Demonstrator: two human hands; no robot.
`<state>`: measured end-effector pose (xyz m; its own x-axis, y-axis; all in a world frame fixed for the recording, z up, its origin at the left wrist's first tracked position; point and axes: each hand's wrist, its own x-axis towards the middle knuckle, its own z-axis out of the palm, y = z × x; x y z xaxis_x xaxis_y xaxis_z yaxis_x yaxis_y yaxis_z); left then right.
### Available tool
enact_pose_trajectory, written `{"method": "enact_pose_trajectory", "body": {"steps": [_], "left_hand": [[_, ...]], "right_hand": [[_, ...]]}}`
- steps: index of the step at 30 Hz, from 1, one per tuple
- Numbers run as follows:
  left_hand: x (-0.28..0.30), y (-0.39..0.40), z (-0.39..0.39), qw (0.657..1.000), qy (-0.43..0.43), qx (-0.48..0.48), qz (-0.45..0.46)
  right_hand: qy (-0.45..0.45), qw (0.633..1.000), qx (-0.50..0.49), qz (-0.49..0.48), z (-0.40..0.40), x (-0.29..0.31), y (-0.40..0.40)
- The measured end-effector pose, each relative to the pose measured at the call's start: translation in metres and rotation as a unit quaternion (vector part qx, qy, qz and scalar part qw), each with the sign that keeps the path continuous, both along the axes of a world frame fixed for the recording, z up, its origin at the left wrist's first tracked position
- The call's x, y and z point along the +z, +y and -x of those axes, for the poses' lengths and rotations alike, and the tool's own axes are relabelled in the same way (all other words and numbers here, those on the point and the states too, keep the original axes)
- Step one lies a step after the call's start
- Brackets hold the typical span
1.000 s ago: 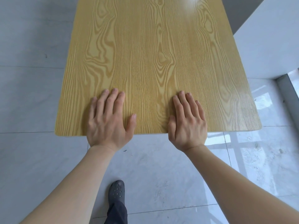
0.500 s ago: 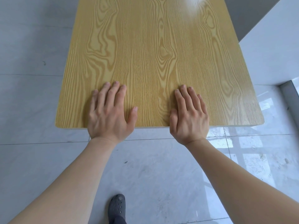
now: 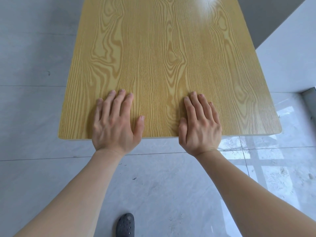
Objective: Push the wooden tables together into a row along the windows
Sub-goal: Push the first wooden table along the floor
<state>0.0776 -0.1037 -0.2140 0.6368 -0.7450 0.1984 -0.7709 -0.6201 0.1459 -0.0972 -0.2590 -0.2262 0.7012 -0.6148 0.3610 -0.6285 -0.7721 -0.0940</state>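
At the near edge of the wooden desk [image 3: 164, 69], both hands lie flat, palms down. The left hand [image 3: 114, 124] sits at about seven o'clock on the top and the right hand [image 3: 200, 124] at about five, fingers [image 3: 122, 103] extended and slightly apart, gripping nothing, heels overhanging the edge. The desk stands on the grey tiled floor [image 3: 30, 108], with a pale wall [image 3: 290, 57] at two o'clock. No second desk or window shows, so the row looks unfinished: this desk seems mid-push, with joining left to do. A dark shoe [image 3: 124, 224] is at six o'clock.
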Motion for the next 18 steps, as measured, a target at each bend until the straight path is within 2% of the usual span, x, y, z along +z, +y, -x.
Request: {"method": "enact_pose_trajectory", "body": {"steps": [10,15,18], "left_hand": [[0.002,0.0,-0.001,0.999,0.032,-0.004,-0.017],[0.01,0.004,-0.003,0.994,0.093,-0.027,-0.04],[0.026,0.006,-0.01,0.986,0.135,-0.05,-0.086]], "right_hand": [[0.031,0.999,-0.009,-0.034,0.001,0.006,0.003],[0.096,0.99,-0.016,-0.102,0.001,0.02,0.007],[0.134,0.977,-0.037,-0.159,-0.004,0.036,0.011]]}}
